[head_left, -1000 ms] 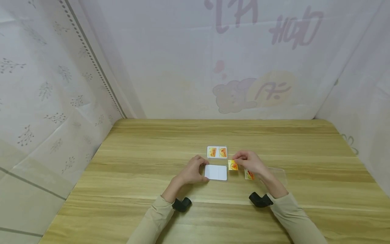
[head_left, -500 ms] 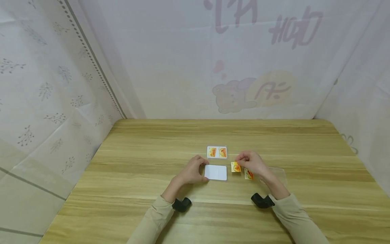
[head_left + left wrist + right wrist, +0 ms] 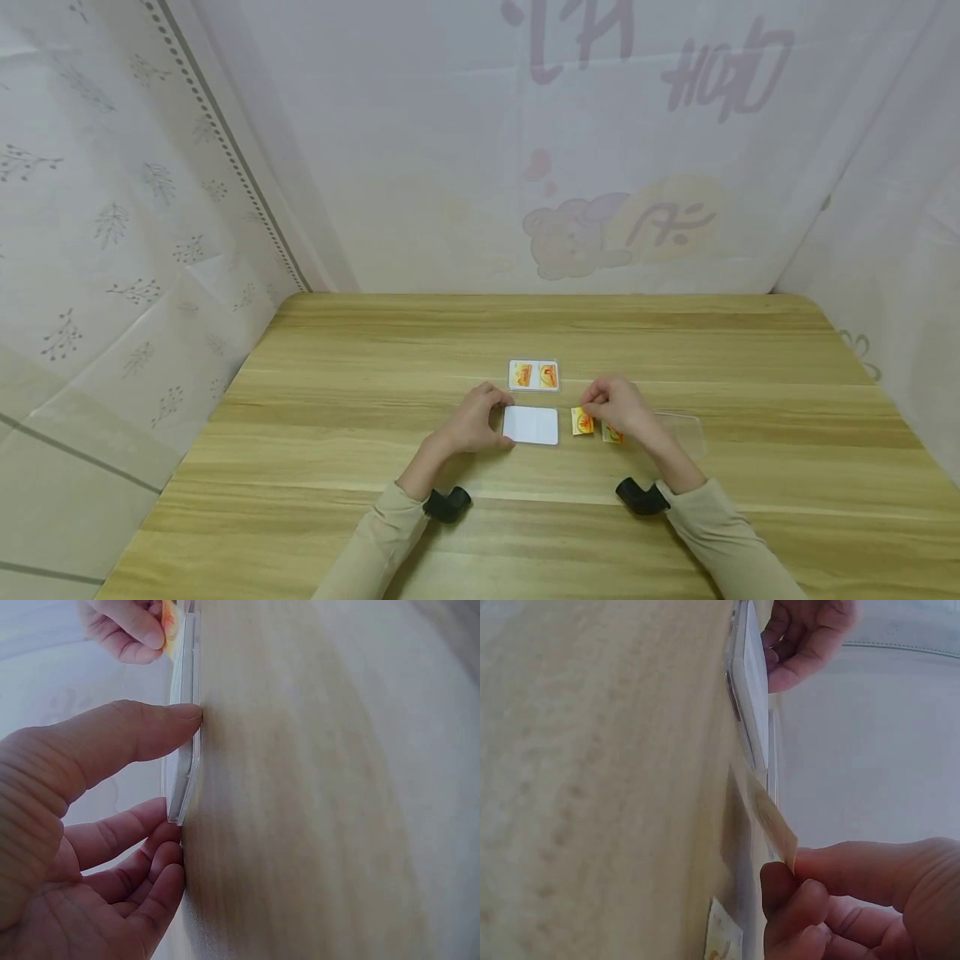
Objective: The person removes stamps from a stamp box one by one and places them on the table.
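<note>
Two orange pictures (image 3: 523, 375) are seen side by side in a clear-rimmed case (image 3: 534, 389), nearer the table's (image 3: 360, 350) far edge than a white block (image 3: 531, 425). The block, set in a clear tray (image 3: 196, 675), has its long axis parallel to that edge and is clamped at its left end by the left hand (image 3: 472, 419). Toward the right edge, a yellow card (image 3: 582, 421) is pinched by the right hand (image 3: 618, 404), sloped down leftward; a second card (image 3: 611, 432) is partly hidden.
</note>
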A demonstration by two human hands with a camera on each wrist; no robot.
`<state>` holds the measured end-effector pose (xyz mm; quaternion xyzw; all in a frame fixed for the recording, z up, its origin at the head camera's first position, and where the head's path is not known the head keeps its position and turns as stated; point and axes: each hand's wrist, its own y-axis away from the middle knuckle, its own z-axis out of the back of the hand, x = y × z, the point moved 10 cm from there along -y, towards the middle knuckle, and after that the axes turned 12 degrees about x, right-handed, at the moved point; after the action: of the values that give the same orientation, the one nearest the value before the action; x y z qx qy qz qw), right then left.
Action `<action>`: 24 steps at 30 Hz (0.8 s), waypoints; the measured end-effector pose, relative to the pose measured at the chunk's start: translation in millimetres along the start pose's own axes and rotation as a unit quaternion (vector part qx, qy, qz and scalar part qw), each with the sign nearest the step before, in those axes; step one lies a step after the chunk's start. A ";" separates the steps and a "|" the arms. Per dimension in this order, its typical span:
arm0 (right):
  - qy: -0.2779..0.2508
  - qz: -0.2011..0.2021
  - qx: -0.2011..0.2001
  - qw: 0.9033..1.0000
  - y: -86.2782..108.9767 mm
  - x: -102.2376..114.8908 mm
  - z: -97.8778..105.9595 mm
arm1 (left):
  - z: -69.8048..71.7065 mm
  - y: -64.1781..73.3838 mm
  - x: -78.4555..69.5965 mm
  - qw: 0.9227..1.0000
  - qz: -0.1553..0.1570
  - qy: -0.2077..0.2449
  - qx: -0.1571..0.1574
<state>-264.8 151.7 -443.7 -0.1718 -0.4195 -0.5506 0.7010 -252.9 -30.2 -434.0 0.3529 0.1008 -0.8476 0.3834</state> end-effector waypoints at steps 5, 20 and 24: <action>0.031 0.004 -0.003 0.999 -1.3 3.6 -1.3 | -0.7 0.2 0.4 1.000 0.003 -0.005 0.000; 0.078 0.008 -0.015 0.997 -2.4 10.3 -3.1 | -0.3 1.8 -0.8 1.000 -0.003 -0.006 0.001; 0.092 0.014 -0.024 0.995 -2.3 13.1 -1.9 | -0.1 1.6 -0.6 1.000 -0.005 -0.005 0.000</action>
<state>-265.6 141.4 -435.2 -0.1427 -0.3371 -0.5644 0.7399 -251.5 -30.9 -433.5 0.3479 0.1002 -0.8512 0.3800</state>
